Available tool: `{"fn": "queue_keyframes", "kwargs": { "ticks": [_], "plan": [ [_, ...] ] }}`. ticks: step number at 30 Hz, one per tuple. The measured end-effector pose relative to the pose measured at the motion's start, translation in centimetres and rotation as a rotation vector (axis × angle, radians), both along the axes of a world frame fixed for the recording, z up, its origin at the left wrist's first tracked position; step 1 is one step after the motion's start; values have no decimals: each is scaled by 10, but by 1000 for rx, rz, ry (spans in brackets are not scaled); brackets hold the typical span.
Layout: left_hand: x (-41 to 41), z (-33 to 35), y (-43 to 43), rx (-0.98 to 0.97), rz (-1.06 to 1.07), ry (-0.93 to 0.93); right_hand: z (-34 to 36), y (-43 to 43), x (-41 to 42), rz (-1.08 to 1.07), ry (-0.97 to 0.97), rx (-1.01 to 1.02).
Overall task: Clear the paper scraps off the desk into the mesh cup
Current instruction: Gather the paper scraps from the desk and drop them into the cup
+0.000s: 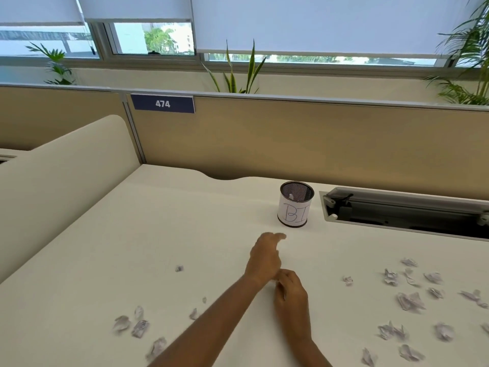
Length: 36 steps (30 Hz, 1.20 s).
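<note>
Scraps (408, 301) lie crumpled, greyish-white, scattered across the desk (132, 234).

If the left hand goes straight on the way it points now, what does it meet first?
Probably the mesh cup: the left hand points up-right toward it over bare desk, though depth is uncertain.

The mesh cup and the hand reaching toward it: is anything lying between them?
No. In the head view, only bare desk lies between the left hand and the mesh cup.
</note>
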<state>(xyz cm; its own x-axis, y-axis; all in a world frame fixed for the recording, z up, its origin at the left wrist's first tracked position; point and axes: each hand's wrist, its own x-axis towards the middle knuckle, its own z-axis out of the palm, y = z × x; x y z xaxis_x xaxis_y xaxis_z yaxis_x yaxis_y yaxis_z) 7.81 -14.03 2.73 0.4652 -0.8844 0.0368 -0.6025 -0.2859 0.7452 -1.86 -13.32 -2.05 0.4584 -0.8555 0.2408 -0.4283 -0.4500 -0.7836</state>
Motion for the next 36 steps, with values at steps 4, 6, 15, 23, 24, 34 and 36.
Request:
{"fn": "queue_keyframes", "kwargs": {
  "ticks": [4, 6, 15, 23, 24, 34, 36],
  "plan": [
    [2, -19, 45, 78, -14, -108, -1, 27, 10, 105, 47, 64],
    [12, -20, 64, 107, -12, -181, -2, 40, 16, 156, 64, 52],
    [80, -10, 142, 179, 129, -210, 14, 81, 50, 446, 317, 147],
    [103, -9, 185, 308, 207, -225, 25, 128, 73, 615, 527, 171],
    [103, -10, 188, 327, 205, -232, 25, 134, 75, 617, 539, 156],
    [94, -15, 188, 419, 188, -271, 19, 160, 61, 574, 504, -232],
    [93, -17, 184, 426, 195, -291, 19, 153, 54, 592, 499, -264]
  ]
}}
